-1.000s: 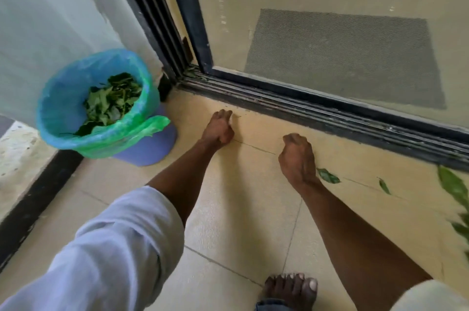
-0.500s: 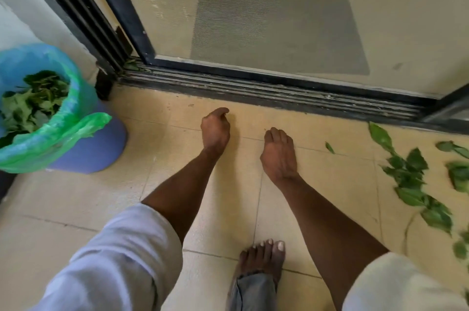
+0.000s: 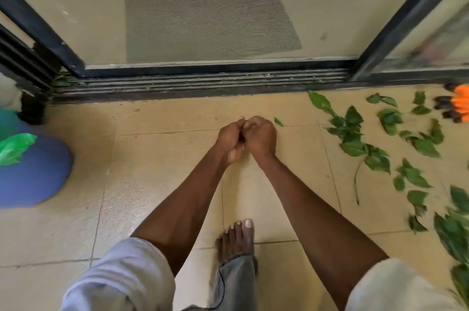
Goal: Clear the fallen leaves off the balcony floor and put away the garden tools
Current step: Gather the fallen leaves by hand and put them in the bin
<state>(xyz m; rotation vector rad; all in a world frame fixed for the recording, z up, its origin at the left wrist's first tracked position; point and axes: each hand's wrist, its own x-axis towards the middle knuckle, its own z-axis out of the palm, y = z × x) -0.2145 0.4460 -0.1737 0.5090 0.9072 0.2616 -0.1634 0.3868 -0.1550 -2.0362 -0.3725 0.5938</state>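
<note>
My left hand [image 3: 231, 139] and my right hand [image 3: 260, 136] are pressed together over the tiled floor, fingers curled against each other. Nothing is visible inside them. A single small leaf [image 3: 278, 122] lies just right of my right hand. Several green leaves and a stem [image 3: 355, 140] are scattered over the tiles to the right. An orange and black garden tool [image 3: 459, 106] lies at the far right edge, partly cut off. The blue bin [image 3: 33, 173] with a green liner [image 3: 14, 146] stands at the far left, its inside out of view.
A dark sliding-door track [image 3: 198, 82] runs across the floor ahead, with a grey mat [image 3: 208, 21] behind the glass. A black door frame [image 3: 406, 13] slants up at the right. My bare foot [image 3: 237, 239] stands on the tiles between my arms.
The view has swung right, so the bin slid to the left edge and more leaves and the orange tool appeared. My two hands, apart before, have come together.
</note>
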